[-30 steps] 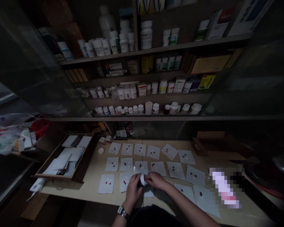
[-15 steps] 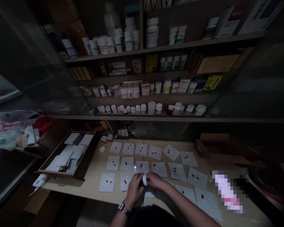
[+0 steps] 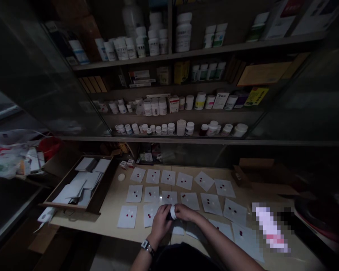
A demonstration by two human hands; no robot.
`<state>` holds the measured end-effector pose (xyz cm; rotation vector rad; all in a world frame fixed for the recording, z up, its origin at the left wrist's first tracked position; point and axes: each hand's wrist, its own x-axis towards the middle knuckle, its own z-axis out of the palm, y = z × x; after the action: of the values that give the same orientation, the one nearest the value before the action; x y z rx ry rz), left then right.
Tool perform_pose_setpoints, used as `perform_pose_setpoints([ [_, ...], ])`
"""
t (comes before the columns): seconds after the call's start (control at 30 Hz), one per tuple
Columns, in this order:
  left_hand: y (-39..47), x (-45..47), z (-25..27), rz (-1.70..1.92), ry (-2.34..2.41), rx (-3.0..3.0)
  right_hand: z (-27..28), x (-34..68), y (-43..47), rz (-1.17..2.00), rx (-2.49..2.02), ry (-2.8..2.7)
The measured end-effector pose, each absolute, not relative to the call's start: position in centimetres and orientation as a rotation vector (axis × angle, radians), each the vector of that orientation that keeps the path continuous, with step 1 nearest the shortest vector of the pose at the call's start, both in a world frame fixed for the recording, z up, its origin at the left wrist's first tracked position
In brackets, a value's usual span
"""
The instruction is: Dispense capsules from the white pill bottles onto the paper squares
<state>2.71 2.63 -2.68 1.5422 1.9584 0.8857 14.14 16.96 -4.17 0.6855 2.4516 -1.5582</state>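
My left hand [image 3: 161, 220], a watch on its wrist, is wrapped round a small dark bottle [image 3: 168, 216], which is mostly hidden by the fingers. The bottle lies tilted sideways, and its white cap [image 3: 173, 212] points to the right. My right hand [image 3: 184, 212] is closed with its fingers at the cap. Under and around both hands, rows of white paper squares [image 3: 127, 222] are spread over the tabletop [image 3: 107, 222]. Small dark red and white pills [image 3: 208, 201] lie on most of the squares. My arms partly cover the nearest papers.
On the left sits a wooden drawer [image 3: 94, 209] holding stacked papers [image 3: 83, 180]. A round white lid [image 3: 121, 177] and small boxes [image 3: 127, 164] are at the back left. An open carton [image 3: 257, 163] stands at right. Behind rise shelves [image 3: 214, 141] of medicine bottles.
Both hands stay together at the bottle, with only a slight shift of the right fingers at the cap. The view has tilted a little.
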Motion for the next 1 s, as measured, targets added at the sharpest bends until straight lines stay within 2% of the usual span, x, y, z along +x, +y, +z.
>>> perform_pose_setpoints([
  [0.23, 3.1, 2.3, -1.9, 0.807, 1.959, 1.652, -5.5, 13.6, 16.3, -1.798, 0.901, 2.302],
  [0.37, 3.3, 2.1, -1.6, 0.794, 1.965, 1.672, -5.7, 13.7, 15.3, -2.036, 1.019, 2.031],
  [0.47, 3.3, 2.2, -1.8, 0.845, 1.963, 1.65, -5.5, 13.8, 14.9, -2.071, 1.044, 2.102],
  [0.57, 3.4, 2.4, -2.1, 0.912, 1.972, 1.607, -4.9, 14.1, 15.2, -1.914, 0.975, 2.335],
  [0.83, 3.6, 2.5, -1.7, 0.987, 1.928, 1.571, -1.0, 14.9, 16.0, -1.17, 0.799, 2.625],
  [1.0, 3.2, 2.6, -1.9, 0.99, 1.918, 1.531, 0.8, 15.1, 15.8, -0.973, 0.714, 2.656],
])
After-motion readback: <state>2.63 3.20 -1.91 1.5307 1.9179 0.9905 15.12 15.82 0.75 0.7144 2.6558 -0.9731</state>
